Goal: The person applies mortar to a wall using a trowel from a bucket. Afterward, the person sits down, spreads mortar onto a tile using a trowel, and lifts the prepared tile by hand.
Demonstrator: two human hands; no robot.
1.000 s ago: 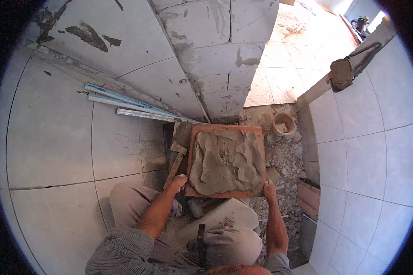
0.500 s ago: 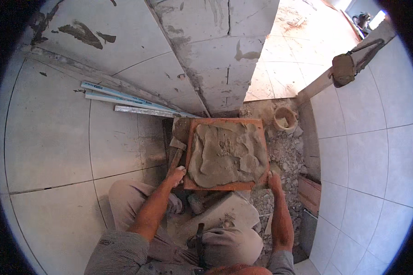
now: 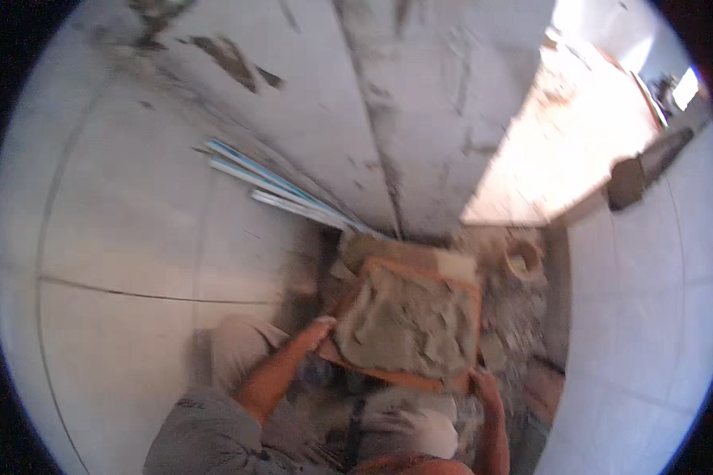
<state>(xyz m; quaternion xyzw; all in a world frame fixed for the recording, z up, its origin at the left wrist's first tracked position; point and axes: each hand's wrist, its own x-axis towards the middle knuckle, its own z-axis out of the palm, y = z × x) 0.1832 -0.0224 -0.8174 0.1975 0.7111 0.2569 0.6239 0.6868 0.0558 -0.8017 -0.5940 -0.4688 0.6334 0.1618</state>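
Observation:
A square orange-red tile [image 3: 443,385] lies between my two hands, its upper face spread thick with wet grey mortar [image 3: 404,317]. My left hand [image 3: 318,332] is closed on the left edge, near the lower left corner. At the lower right corner my right hand [image 3: 484,384] grips the edge. The tile is tilted, its near side over my knees. Beyond its far edge a light brownish flat surface [image 3: 443,261] shows, too blurred to name. Motion smears the whole picture, so the fingertips under the tile are hidden.
Long white-and-blue strips [image 3: 281,184] lean along the left wall base. A round bucket [image 3: 524,260] stands in rubble [image 3: 522,313] at right, with a reddish brick [image 3: 545,388] nearer. White tiled wall [image 3: 625,317] rises on the right. Beyond the far wall's corner lies sunlit floor [image 3: 522,174].
The tile has come nearer to me and tilted, uncovering the flat surface beyond it. Both hands keep their grip. The view has shifted, and the hammer beside my left hand no longer shows clearly.

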